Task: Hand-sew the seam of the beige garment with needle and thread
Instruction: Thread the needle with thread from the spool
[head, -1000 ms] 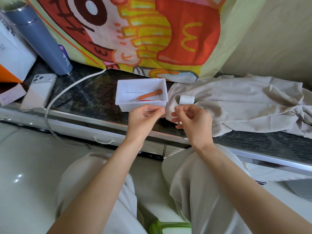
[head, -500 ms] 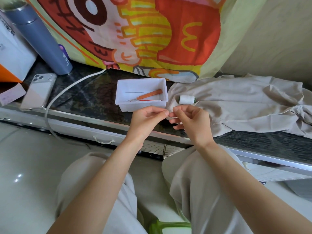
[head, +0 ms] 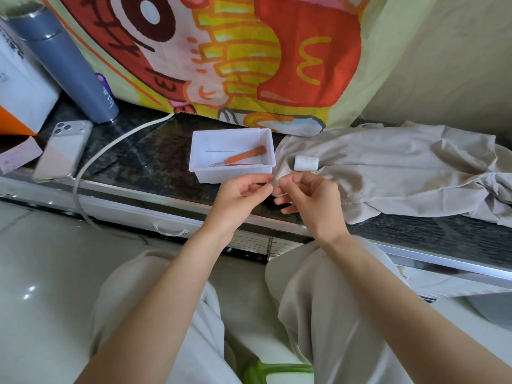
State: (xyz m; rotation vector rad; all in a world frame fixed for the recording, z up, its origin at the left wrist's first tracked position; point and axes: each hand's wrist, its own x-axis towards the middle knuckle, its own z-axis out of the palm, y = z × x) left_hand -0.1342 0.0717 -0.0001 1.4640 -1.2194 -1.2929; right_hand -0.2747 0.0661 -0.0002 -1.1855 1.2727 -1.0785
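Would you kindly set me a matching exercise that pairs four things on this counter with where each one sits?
Things:
1. thread spool
2. orange-handled tool
3. phone
4. grey flask

Places:
A. inside the white tray
B. lying on the beige garment
C. standing at the back left, by the printed cloth
D. flat on the dark counter, lenses up

Pairs: 1-B, 2-A, 3-D, 4-C
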